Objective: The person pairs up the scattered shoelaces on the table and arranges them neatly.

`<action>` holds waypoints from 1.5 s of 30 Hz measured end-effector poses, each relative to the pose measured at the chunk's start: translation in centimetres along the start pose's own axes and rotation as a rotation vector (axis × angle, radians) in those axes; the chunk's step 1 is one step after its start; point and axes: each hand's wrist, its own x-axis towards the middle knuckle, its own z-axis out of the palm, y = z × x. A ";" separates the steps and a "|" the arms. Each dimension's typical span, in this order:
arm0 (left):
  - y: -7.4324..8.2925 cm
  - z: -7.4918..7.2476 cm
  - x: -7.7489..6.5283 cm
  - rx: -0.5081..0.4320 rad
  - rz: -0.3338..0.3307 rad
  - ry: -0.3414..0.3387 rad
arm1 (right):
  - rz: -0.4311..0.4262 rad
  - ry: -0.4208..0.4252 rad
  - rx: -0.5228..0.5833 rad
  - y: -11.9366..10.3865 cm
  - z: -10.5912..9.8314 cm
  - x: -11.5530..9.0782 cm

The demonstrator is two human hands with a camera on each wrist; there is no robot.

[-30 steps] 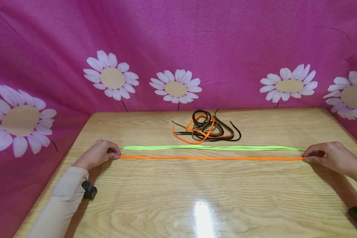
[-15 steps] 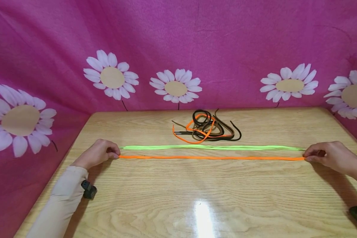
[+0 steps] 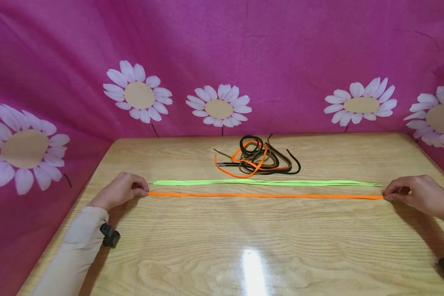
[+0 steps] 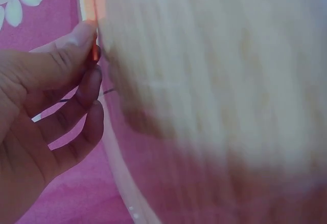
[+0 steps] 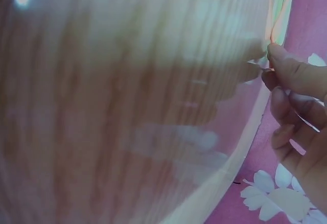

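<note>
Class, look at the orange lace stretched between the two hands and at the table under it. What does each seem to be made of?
Orange lace: probably woven fabric, matte; it is a flat, thin band that shows no shine, pinched at its ends by the left hand and right hand.
Table: wood or wood-look laminate, glossy; light grain lines show, and a bright lamp glare reflects off it.

Both wrist views blurred; orange lace (image 3: 266,195) ends hidden in grips.

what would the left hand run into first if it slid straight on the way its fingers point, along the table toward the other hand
Probably nothing but the orange lace it pinches: the left hand points along it, over bare table. The right hand comes first at the far end; the green lace lies just beyond that line.
</note>
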 end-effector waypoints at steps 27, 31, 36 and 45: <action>13.1 3.0 15.5 0.184 0.290 -0.217 | -0.254 -0.113 0.207 -13.7 1.8 19.1; 13.9 3.8 16.2 0.221 0.266 -0.277 | -0.246 -0.129 0.216 -15.6 2.8 20.2; 14.3 4.4 16.5 0.230 0.291 -0.292 | -0.268 -0.112 0.178 -17.4 4.2 21.2; 14.0 4.5 16.4 0.254 0.385 -0.200 | -0.273 -0.127 -0.007 -18.7 4.9 21.4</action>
